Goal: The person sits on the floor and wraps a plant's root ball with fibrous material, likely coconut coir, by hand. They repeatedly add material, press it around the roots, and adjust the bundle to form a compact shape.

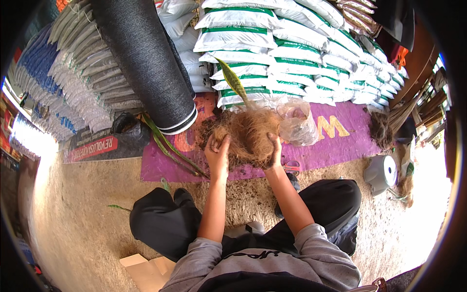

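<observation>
My left hand [218,151] and my right hand [274,151] grip a loose bundle of brown coconut fibre [251,135] from its two sides, above a purple banner [175,169]. Behind the fibre a variegated snake plant leaf [232,80] stands up; its base is hidden. A crumpled clear plastic bag [300,126] touches or lies close to the fibre on the right. Dark soil is scattered under and around the bundle. Red-handled scissors [292,167] lie by my right wrist. More long snake plant leaves [168,148] rest on the banner to the left.
Stacked white and green sacks [239,40] rise behind the banner. A roll of black netting [146,65] leans at the left, beside a black plastic bag [130,130]. A grey plastic stool [380,174] is at the right, cardboard [147,272] at the lower left.
</observation>
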Motion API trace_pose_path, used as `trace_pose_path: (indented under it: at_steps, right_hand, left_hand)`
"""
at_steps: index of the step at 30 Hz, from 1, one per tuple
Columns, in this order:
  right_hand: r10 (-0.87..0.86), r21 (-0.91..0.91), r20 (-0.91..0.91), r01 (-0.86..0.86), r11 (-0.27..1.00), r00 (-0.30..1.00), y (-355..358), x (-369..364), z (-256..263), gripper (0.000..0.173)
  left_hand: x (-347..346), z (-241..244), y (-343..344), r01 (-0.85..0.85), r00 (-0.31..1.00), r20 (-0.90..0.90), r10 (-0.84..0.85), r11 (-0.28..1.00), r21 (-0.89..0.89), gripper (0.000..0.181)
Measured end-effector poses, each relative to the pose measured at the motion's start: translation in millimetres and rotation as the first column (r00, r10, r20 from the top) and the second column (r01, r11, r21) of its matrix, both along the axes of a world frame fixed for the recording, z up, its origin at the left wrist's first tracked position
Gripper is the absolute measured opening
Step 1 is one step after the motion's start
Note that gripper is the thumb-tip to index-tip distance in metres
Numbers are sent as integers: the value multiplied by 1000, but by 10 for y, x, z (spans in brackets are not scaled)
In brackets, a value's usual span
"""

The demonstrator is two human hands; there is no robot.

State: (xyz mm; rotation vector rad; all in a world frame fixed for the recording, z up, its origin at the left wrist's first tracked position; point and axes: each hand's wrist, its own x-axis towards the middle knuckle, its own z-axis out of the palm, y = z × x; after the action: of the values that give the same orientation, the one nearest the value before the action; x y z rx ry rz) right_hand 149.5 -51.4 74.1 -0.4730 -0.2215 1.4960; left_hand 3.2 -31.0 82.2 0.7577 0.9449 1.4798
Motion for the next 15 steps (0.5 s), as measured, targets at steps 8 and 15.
trace_pose_path:
  at_steps: [8, 15]
  right_hand:
    - [-56, 82, -169, 71, 994, 984, 9, 126, -7, 50]
    - [-49, 220, -171, 87, 972, 984, 47, 349, 9, 56]
  left_hand:
    - [-166, -144, 99, -39, 997, -72, 34, 997, -63, 52]
    - [-441, -133, 112, 73, 995, -54, -80, 990, -120, 84]
